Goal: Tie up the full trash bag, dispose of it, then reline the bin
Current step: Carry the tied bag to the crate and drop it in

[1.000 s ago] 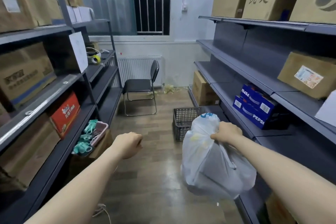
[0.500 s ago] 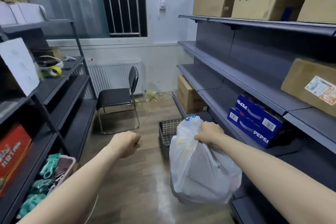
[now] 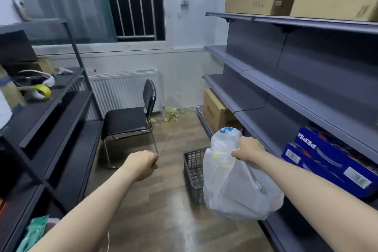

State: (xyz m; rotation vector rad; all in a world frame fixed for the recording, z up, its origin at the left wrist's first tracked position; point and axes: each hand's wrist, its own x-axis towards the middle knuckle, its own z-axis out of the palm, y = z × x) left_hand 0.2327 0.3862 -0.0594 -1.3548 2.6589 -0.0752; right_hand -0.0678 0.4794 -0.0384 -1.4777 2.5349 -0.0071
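I see the right hand [image 3: 248, 148] gripping the gathered neck of the trash bag [image 3: 235, 186], its fingers curled tight around the bunched plastic. The bag hangs in the air below that fist, over the wooden floor [image 3: 143, 210] and just beside the lowest shelf of the grey shelving [image 3: 286, 92] on the right. It is a thin, translucent white plastic bag, full and rounded at the bottom, with faint yellowish scraps showing through its upper wall and blue print on the loose flap that stands up above the grip. Directly behind it sits a dark mesh basket [image 3: 193, 172] on the floor; I cannot tell whether the 2 touch. The left hand [image 3: 142, 164] is held out in front, curled into a fist, and I see nothing in it. Further back stands a black chair [image 3: 131, 120] in front of a white radiator [image 3: 122, 88]. Blue Pepsi cartons [image 3: 331, 161] lie on a right-hand shelf, close to the right forearm.
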